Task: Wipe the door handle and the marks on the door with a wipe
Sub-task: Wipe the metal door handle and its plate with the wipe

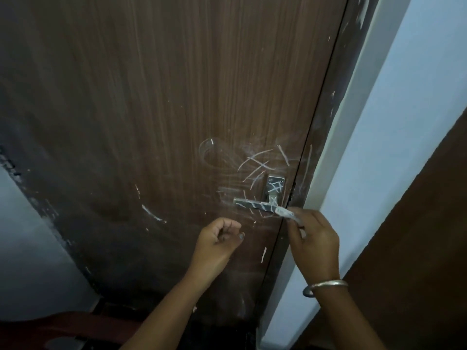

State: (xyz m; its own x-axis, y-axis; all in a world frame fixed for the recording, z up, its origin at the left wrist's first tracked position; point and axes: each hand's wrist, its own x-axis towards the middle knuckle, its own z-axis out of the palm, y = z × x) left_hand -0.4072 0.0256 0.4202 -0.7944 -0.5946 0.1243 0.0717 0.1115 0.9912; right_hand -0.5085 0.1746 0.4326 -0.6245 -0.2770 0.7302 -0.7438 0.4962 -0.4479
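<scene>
The brown wooden door (151, 97) fills most of the view. White chalk-like marks (255, 162) are scribbled above and around the metal door handle (252, 203), and more cross its lever and back plate (275, 188). My right hand (316, 238) pinches a small white stick (285, 213) whose tip touches the right end of the lever; whether it is chalk or a twisted wipe is unclear. Below the lever and off the door, my left hand (219, 238) hangs in the air with curled fingers and holds nothing.
A white door frame (341, 173) runs along the door's right edge, with a pale blue wall (404, 122) beyond and a dark brown panel (417, 248) at lower right. A reddish chair (75, 324) sits at bottom left. More stray white streaks (151, 214) lie left of the handle.
</scene>
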